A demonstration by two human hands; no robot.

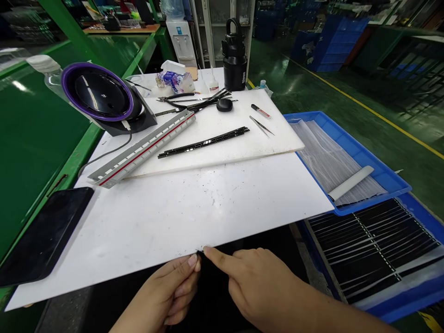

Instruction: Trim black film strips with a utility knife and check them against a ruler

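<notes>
My left hand (176,282) is at the table's front edge, thumb and forefinger pinched together. A tiny dark tip (199,251) shows at the pinch; what it belongs to is hidden. Close beside it, my right hand (253,280) stretches its index finger toward that tip, the other fingers curled under. Whether the finger touches the tip is hard to see. Both hands are by the edge of the white tabletop (166,208), which is scattered with small dark specks. Beyond lies a bundle of thin black strips (204,142) on a white foam board (277,134).
A grey slotted rail (145,150) leans across the foam's left edge. A phone (45,236) lies left, near a purple-rimmed fan (99,92). Tweezers (261,125), a red-and-black knife (261,111), pliers (176,97) and a black bottle (235,64) stand farther back. Blue trays (398,187) are at right.
</notes>
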